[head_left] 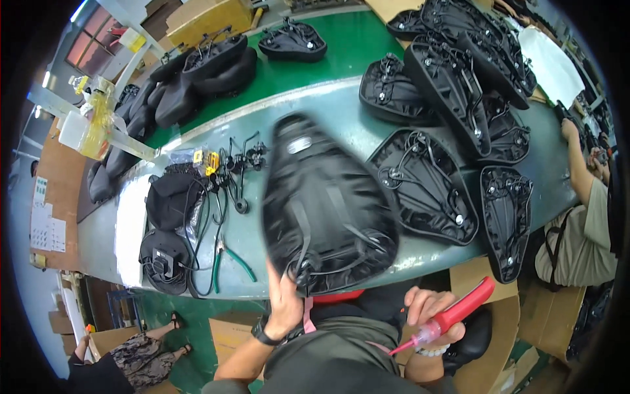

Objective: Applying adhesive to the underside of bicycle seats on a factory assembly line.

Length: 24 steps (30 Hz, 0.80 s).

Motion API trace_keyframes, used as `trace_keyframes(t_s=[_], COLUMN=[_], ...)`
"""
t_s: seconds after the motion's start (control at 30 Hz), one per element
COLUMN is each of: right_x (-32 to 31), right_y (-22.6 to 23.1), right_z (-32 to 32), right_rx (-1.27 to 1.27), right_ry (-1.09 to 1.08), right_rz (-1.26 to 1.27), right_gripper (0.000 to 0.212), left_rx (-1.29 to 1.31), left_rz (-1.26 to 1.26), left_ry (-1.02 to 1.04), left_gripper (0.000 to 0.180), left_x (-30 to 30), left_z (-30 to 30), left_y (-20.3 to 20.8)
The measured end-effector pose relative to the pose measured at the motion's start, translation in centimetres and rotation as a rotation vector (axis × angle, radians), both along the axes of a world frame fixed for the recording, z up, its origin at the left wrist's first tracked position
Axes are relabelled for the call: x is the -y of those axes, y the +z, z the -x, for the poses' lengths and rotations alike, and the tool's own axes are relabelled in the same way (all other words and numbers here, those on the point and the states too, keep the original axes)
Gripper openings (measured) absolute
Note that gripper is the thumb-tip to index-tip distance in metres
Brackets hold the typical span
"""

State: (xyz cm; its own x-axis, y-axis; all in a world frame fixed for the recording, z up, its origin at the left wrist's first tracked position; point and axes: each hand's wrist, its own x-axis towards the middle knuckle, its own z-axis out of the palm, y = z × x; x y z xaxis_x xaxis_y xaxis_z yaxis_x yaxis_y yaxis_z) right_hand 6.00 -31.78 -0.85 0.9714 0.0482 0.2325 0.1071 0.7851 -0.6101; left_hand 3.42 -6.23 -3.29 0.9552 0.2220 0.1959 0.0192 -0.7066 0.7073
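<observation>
A black bicycle saddle (328, 197) is tilted up at the near edge of the workbench, its underside toward me, slightly blurred. Bent metal rails cross its wide lower end. My left hand (283, 307) grips that lower left edge, fingers closed around it. Over on the right, my right hand (423, 305) is closed on a red-handled screwdriver (461, 306), its thin red shaft pointing down left toward my lap. Beside the held saddle lies another upturned saddle (426, 187) with its rails showing.
Several more saddles (446, 85) are piled at the right, others (216, 72) on the green far strip. Green-handled pliers (231, 259), a black cabled device (172, 262) and metal fittings (243, 161) lie left. Cardboard boxes (479, 282) stand below the bench. A co-worker's arm (577, 161) is at right.
</observation>
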Motion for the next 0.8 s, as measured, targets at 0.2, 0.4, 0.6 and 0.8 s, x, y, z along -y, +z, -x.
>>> trace_keyframes(t_s=[0.2,0.4,0.6,0.8], right_x=[-2.1,-4.6,-7.8,-11.2], right_y=[-0.3,0.6,0.9,-1.1], right_z=[-1.8,-0.8,1.8,1.8], right_rx=[0.011,0.004,0.014,0.354], right_ry=[0.147,0.014,-0.101,-0.353], right_rz=[0.048,0.191,0.753,1.154], right_gripper=[0.050,0.055,0.066,0.040], left_rx=[-0.212,0.053,0.263,0.365], left_rz=[0.904,0.220,-0.349,-0.256], left_ry=[0.193,-0.204,-0.285,-0.298], left_gripper=[0.073,0.018,0.045,0.036], left_x=[5.5,0.4,-5.2,-0.8], left_z=[9.3,6.8,2.8,3.7], left_y=[-3.4,-0.2,-1.5,-2.9])
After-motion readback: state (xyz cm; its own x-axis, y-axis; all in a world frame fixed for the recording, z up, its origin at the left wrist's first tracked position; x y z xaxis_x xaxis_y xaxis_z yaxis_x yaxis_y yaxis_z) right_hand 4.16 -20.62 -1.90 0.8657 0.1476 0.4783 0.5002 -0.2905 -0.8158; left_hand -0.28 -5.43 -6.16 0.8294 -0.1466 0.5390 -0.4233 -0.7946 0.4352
